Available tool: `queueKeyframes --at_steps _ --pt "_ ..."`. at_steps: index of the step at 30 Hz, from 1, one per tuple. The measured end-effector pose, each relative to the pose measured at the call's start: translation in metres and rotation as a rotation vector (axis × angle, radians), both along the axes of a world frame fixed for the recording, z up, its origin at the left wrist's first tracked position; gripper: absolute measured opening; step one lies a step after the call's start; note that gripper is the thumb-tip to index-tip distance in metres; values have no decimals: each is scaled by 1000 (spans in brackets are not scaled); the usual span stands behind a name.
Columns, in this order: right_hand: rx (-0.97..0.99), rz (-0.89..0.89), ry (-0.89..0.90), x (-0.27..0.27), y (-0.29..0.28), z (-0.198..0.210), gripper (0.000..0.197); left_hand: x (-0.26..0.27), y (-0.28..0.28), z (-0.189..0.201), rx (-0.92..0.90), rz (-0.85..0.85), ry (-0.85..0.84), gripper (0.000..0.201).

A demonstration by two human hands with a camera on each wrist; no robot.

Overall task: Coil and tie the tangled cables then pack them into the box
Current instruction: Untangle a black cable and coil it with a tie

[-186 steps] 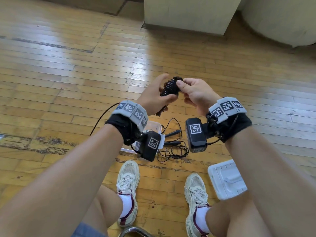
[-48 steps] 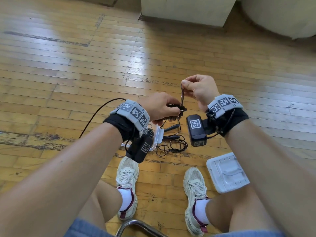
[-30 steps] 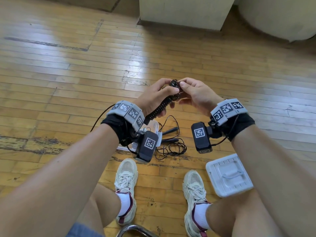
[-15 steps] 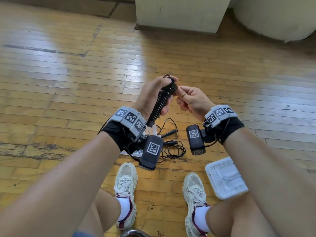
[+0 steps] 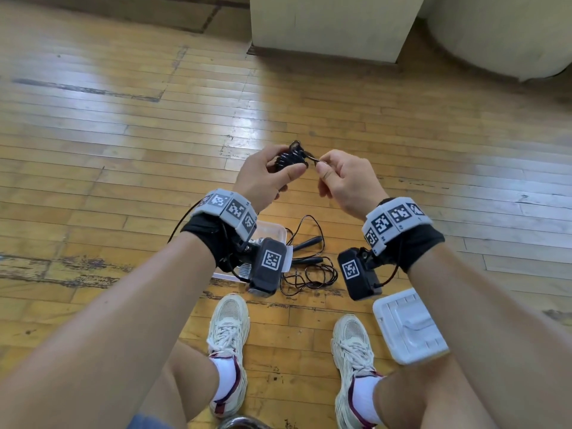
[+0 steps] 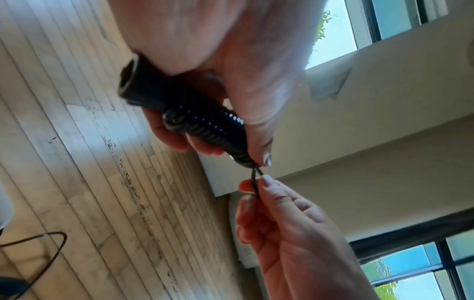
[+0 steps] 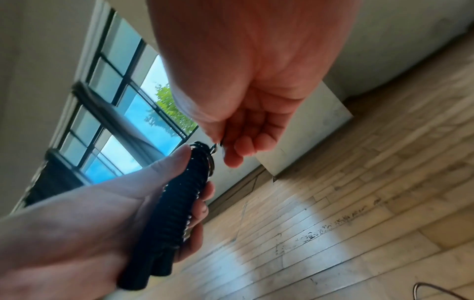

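Observation:
My left hand (image 5: 269,171) grips a black bundle (image 5: 289,157) of handles wound tightly with black cord (image 6: 205,125), held in front of me above the floor. My right hand (image 5: 337,174) pinches the thin free end of the cord (image 6: 255,182) between thumb and forefinger, just right of the bundle's top. In the right wrist view the wound bundle (image 7: 177,203) lies across my left palm. On the floor below, a tangle of thin black cable (image 5: 309,267) with two black handles lies beside a clear plastic box (image 5: 272,230), largely hidden by my left wrist.
A white box lid (image 5: 408,326) lies on the wooden floor by my right foot. My two shoes (image 5: 229,335) stand below the cable tangle. A pale cabinet (image 5: 334,23) stands at the far end. A metal chair rail (image 5: 241,424) shows at the bottom edge.
My left hand has turned the wound bundle from upright to more level. My right hand has drawn the cord end out to the right of the bundle's top.

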State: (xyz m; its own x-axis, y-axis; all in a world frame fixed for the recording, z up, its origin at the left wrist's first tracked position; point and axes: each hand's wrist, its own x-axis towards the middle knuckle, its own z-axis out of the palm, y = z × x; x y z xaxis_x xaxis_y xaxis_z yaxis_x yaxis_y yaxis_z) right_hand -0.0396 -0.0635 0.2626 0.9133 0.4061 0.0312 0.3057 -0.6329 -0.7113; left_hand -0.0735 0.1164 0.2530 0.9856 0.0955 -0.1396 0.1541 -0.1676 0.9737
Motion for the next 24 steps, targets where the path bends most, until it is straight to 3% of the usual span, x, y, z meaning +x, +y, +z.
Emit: queueKeyframes --at_steps 5,11,16,24 --pt "58 -57 -19 0 -1 6 13 0 -1 4 -20 -88 -1 43" --pt "-19 -91 44 6 1 4 21 -1 -8 11 -124 -168 5 43" --pt "160 -8 303 4 8 3 21 2 -8 5 -98 -62 23 44" --pt "244 -87 323 7 9 2 13 3 -8 7 -216 -32 104 37"
